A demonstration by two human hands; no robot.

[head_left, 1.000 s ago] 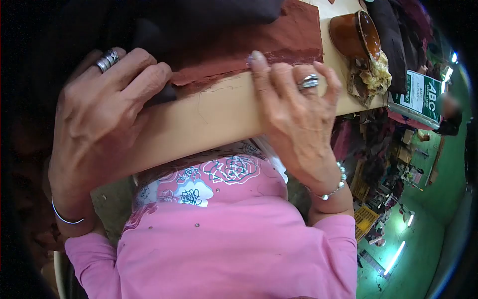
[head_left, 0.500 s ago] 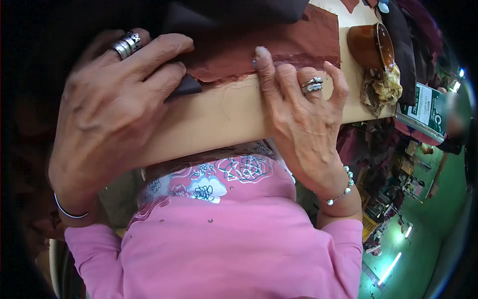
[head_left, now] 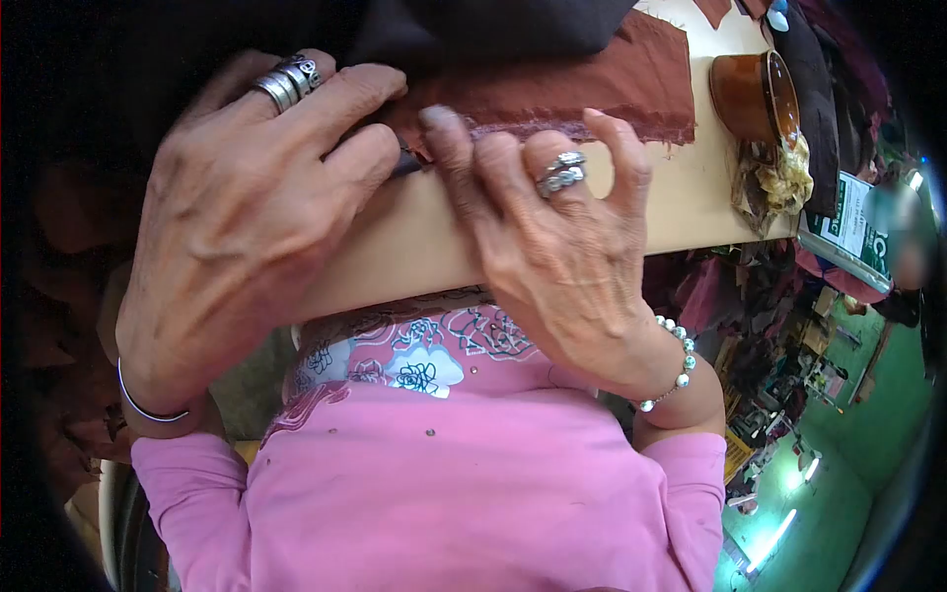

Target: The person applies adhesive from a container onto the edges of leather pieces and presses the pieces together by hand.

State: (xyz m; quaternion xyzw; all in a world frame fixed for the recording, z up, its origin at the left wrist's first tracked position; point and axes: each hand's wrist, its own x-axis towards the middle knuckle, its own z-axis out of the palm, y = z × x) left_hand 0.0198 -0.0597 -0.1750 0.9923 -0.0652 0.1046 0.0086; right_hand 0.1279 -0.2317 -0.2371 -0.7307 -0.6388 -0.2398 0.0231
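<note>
A reddish-brown piece of fabric (head_left: 592, 84) with frayed edges lies on the pale tabletop (head_left: 691, 202), and a shiny, whitish smear runs along its near edge. My left hand (head_left: 261, 187), wearing stacked rings, is closed with curled fingers on dark material (head_left: 407, 164) at the fabric's left end; the fingertips are partly hidden. Beside it, my right hand (head_left: 562, 227) rests its index fingertip at the near edge of the reddish-brown fabric. The other fingers of that hand are bent and apart, with nothing held between them. Dark fabric (head_left: 483, 35) covers the far part of the piece.
A brown glazed pot (head_left: 745, 99) stands on the table to the right, with crumpled yellowish material (head_left: 779, 183) against it. Dark cloth (head_left: 814, 109) hangs past the right end. Beyond lies a box with a white-and-green label (head_left: 856, 219). My body is close against the table's near edge.
My right hand has slid left along the fabric's near edge, closer to my left hand. My left hand has shifted slightly right in view, as have the pot and fabric.
</note>
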